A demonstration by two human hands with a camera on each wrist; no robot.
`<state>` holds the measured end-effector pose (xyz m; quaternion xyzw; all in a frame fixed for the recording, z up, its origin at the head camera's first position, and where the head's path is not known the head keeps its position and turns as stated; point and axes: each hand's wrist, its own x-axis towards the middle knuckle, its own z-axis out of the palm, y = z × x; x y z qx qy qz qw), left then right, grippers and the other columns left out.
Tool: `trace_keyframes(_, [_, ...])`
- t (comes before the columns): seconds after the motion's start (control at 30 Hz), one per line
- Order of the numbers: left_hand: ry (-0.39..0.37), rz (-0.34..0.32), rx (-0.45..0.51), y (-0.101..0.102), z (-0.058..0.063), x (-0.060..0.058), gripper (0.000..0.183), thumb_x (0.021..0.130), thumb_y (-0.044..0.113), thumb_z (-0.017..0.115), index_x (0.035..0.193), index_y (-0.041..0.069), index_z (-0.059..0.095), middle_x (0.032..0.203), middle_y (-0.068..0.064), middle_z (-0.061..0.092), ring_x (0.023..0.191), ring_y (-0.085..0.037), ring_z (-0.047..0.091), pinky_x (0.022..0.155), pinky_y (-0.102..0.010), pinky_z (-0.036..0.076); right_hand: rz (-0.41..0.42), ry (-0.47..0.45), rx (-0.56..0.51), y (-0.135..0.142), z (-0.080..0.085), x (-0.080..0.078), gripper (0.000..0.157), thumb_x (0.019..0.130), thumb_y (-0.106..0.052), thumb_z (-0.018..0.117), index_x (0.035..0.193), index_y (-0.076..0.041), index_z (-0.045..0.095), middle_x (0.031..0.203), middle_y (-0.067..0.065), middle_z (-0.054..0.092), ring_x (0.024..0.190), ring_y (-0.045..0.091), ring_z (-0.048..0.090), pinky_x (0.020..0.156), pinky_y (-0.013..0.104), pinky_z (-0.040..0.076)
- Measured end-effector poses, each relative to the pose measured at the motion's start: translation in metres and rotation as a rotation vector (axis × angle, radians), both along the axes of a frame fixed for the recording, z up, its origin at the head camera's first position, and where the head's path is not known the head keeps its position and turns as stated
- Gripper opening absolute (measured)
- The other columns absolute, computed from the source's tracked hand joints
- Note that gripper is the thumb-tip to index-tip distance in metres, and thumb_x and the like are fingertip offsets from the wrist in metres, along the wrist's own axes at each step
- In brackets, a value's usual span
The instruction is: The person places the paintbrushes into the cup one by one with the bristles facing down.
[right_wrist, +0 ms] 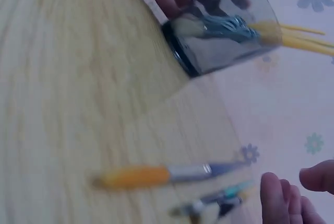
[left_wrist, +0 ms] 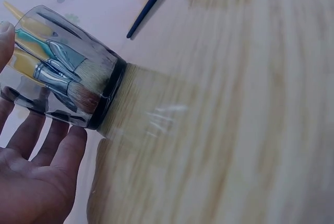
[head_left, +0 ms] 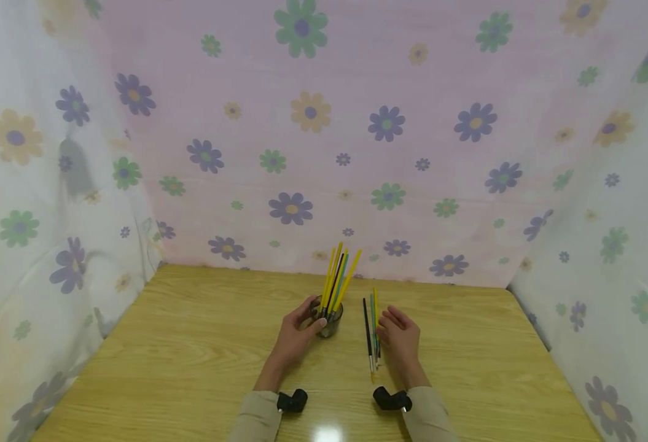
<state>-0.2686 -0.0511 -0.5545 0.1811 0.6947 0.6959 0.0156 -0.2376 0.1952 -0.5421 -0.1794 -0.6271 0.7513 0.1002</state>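
Observation:
A clear, smoky glass (head_left: 330,326) stands upright on the tabletop with several paintbrushes (head_left: 336,282) in it, bristles down and yellow, dark and teal handles up. My left hand (head_left: 293,337) grips the glass from its left side, thumb near the rim and fingers curled round the wall. Through the glass in the left wrist view, the flat bristles (left_wrist: 86,96) show near the bottom. To the right of the glass, a few loose paintbrushes (head_left: 368,334) lie side by side. Beside them is my right hand (head_left: 402,337), fingers loosely bent, thumb apart, nothing visibly held.
The wood-grain table (head_left: 202,344) reaches back to a pink flowered cloth (head_left: 346,141). White flowered cloth hangs at the left (head_left: 42,202) and right (head_left: 628,245). A black device (head_left: 292,401) sits at the left wrist, another (head_left: 392,399) at the right.

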Motion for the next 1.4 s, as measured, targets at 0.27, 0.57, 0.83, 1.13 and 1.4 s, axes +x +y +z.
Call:
trace_keyframes(0.27, [-0.023, 0.017, -0.027, -0.003, 0.000, -0.001, 0.067, 0.097, 0.014, 0.071, 0.155, 0.000, 0.039, 0.152, -0.015, 0.052, 0.140, -0.039, 0.047, 0.117, -0.056, 0.038, 0.056, -0.091, 0.092, 0.017, 0.000, -0.003, 0.043, 0.098, -0.002, 0.064, 0.137, 0.015, 0.052, 0.114, 0.022, 0.068, 0.081, 0.010, 0.070, 0.068, 0.023, 0.062])
trace_keyframes(0.57, [-0.059, 0.013, -0.032, -0.001, 0.002, 0.001, 0.068, 0.097, 0.015, 0.071, 0.157, 0.003, 0.038, 0.152, -0.010, 0.052, 0.141, -0.035, 0.047, 0.118, -0.054, 0.038, 0.065, -0.092, 0.280, 0.019, -0.002, -0.013, 0.038, 0.092, 0.000, 0.070, 0.126, 0.014, 0.062, 0.112, 0.026, 0.066, 0.075, 0.012, 0.068, 0.063, 0.023, 0.061])
trace_keyframes(0.83, [-0.063, 0.002, -0.021, 0.000, 0.003, 0.002, 0.070, 0.097, 0.015, 0.071, 0.157, 0.003, 0.037, 0.154, -0.011, 0.049, 0.142, -0.037, 0.045, 0.118, -0.055, 0.037, 0.132, -0.123, 0.462, 0.024, 0.001, -0.018, 0.037, 0.084, -0.002, 0.077, 0.117, 0.010, 0.066, 0.112, 0.027, 0.066, 0.089, 0.025, 0.068, 0.070, 0.028, 0.062])
trace_keyframes(1.13, [-0.059, 0.013, -0.012, 0.001, -0.001, 0.001, 0.066, 0.097, 0.011, 0.071, 0.156, 0.006, 0.042, 0.153, -0.013, 0.050, 0.141, -0.038, 0.047, 0.119, -0.055, 0.036, 0.167, -0.134, 0.564, 0.036, 0.006, -0.018, 0.034, 0.081, 0.000, 0.071, 0.112, 0.012, 0.068, 0.104, 0.023, 0.070, 0.086, 0.022, 0.067, 0.064, 0.027, 0.058])
trace_keyframes(1.4, [-0.042, 0.016, -0.026, 0.000, -0.001, 0.000, 0.067, 0.097, 0.011, 0.071, 0.155, 0.002, 0.040, 0.153, -0.015, 0.050, 0.140, -0.038, 0.047, 0.118, -0.054, 0.037, 0.219, -0.169, 0.607, 0.038, 0.007, -0.014, 0.039, 0.081, -0.004, 0.078, 0.116, 0.008, 0.067, 0.110, 0.021, 0.067, 0.100, 0.030, 0.065, 0.077, 0.034, 0.059])
